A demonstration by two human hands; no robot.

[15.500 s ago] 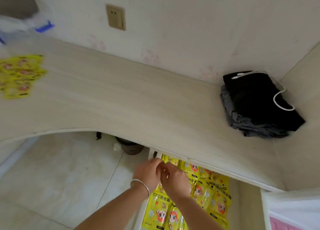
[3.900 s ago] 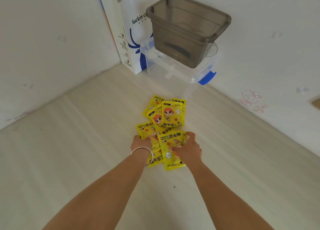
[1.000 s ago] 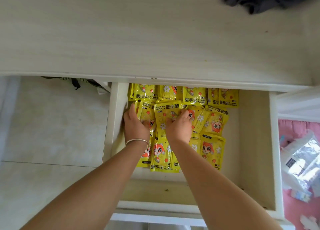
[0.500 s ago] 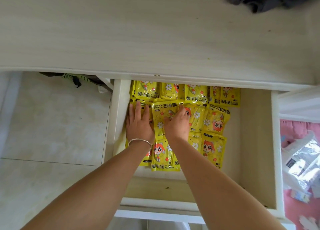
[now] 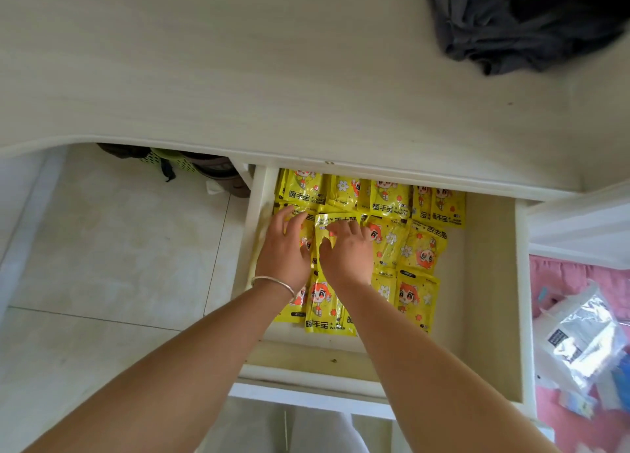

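An open white drawer [image 5: 491, 282] under the desk holds several yellow hand-warmer packets [image 5: 419, 258] with a cartoon face, lying in overlapping rows across its left and middle. My left hand [image 5: 283, 248], a silver bangle on its wrist, rests on the packets by the drawer's left wall with fingers spread. My right hand [image 5: 344, 251] lies beside it on one packet [image 5: 322, 312], fingers bent, tips at that packet's far edge. Packets under both hands are partly hidden. The drawer's right part is bare.
The pale wooden desk top [image 5: 238, 77] runs above the drawer, with folded dark clothes [image 5: 511, 26] at its far right. A green basket [image 5: 170, 159] stands on the tiled floor [image 5: 119, 248] under the desk. Clear plastic bags [image 5: 579, 343] lie on a pink surface at right.
Both hands slid a little farther into the drawer over the packets. The right hand's fingers went from flat to bent at the packet's far edge. The camera has tilted up slightly.
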